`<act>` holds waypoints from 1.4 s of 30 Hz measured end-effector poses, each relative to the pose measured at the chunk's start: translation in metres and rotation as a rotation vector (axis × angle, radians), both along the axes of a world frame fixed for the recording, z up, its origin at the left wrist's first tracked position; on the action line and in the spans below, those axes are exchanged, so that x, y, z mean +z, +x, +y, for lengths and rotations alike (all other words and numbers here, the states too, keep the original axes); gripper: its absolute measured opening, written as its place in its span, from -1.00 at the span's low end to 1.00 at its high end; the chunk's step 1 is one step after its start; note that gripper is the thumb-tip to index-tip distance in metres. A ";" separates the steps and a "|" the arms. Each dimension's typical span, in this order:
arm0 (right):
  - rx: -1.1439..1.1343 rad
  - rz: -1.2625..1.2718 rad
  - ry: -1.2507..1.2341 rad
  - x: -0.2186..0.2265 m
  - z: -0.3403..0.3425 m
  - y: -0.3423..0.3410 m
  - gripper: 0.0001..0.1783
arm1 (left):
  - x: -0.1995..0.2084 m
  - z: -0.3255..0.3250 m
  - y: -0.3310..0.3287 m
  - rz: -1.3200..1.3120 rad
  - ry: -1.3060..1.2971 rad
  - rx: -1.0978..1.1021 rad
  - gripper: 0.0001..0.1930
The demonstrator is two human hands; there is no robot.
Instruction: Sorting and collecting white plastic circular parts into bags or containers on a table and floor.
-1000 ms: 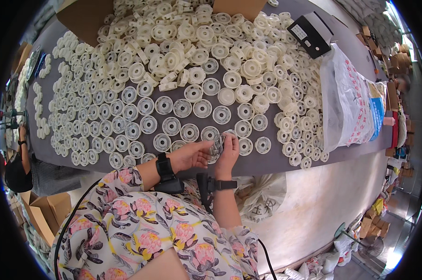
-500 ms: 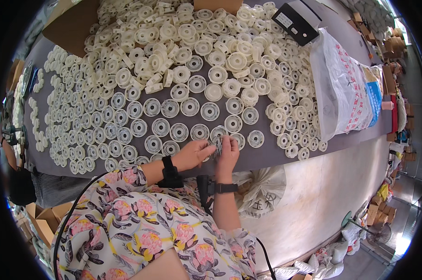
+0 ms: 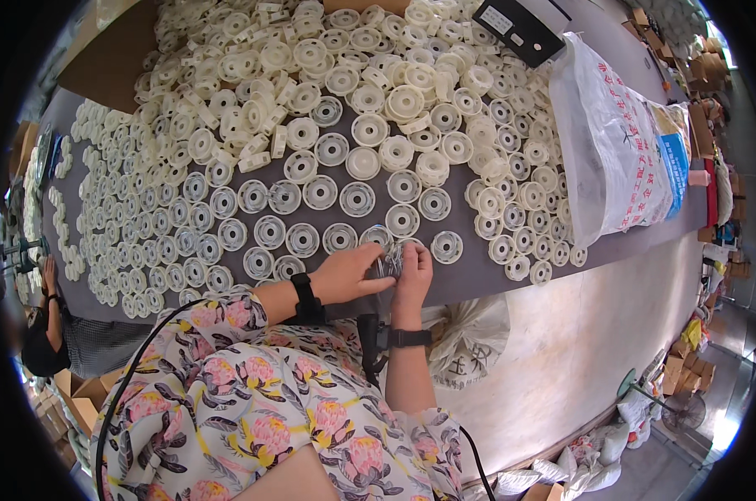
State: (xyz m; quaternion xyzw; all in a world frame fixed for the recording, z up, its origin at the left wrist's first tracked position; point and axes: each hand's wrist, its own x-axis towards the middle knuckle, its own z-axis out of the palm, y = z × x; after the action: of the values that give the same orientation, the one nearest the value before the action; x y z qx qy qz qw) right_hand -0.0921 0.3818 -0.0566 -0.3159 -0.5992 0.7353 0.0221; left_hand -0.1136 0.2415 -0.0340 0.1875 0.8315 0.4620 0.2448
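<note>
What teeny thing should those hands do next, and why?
Perhaps the left hand should gently tease one piece loose from the thin, shiny bunch. The bunch looks crowded at the fingers of the right hand, with the left hand's fingers right beside it, so one piece at a time seems easier.

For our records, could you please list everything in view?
table: one, grey, ahead
round parts: many, cream, on table
plastic bag: one, whitish, table's right
boxy case: one, black, table's far right
cardboard boxes: several, brown, upper left, sides
sacks: several, whitish, below table, lower right
fan: one, dark, lower right
another person: one, dark clothing, far left
shiny pieces: uncountable, silvery, near edge
garment: one, floral, below
left hand: one, bare, at pieces
right hand: one, bare, holding pieces
</note>
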 end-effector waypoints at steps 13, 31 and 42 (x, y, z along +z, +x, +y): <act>-0.083 -0.051 0.000 -0.003 0.075 -0.005 -0.82 | -0.037 0.034 -0.058 -0.139 -0.074 0.087 -0.48; 0.099 -0.129 -0.215 -0.003 0.054 -0.002 -0.75 | -0.011 0.052 -0.040 -0.393 0.357 -0.017 -0.58; 0.434 -0.006 0.103 -0.001 0.071 0.000 -0.66 | -0.013 0.032 -0.038 -0.745 0.464 0.194 -0.62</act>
State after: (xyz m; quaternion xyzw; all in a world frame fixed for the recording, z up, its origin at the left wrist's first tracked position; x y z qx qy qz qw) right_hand -0.0923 0.4530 -0.0579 -0.1802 -0.6899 0.6903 -0.1226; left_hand -0.1512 0.2736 -0.0466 -0.0205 0.5747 0.6932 0.4346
